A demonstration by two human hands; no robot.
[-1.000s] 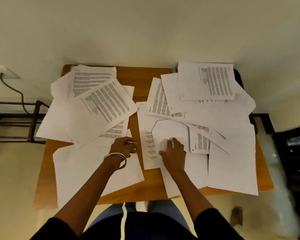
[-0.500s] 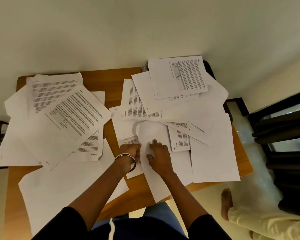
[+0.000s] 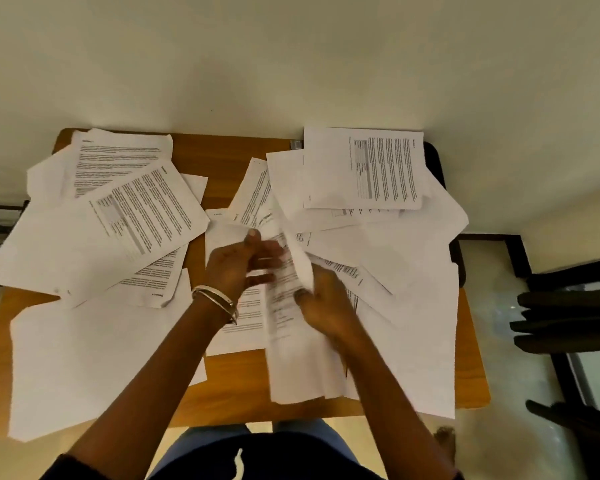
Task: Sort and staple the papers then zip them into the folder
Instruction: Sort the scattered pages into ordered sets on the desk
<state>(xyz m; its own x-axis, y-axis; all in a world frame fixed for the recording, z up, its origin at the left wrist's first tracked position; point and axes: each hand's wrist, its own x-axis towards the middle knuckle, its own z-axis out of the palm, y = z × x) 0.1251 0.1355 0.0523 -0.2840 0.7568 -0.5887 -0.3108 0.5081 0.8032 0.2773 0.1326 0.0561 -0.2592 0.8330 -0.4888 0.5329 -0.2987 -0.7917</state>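
Can't read a word on my papers, print's too small & blurred. No labels, nos. or signs legible anywhere else.

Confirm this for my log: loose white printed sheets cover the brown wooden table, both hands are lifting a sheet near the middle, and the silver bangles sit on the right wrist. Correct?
Not quite. The silver bangles sit on the left wrist, not the right; the head view shows this. The rest holds: loose white printed sheets cover the brown wooden table, and the left hand and right hand are lifting a sheet near the middle.

Dim, warm yellowish light w/ soft shadows, no glare. Both hands motion-blurred. Wide-angle bends table edges.
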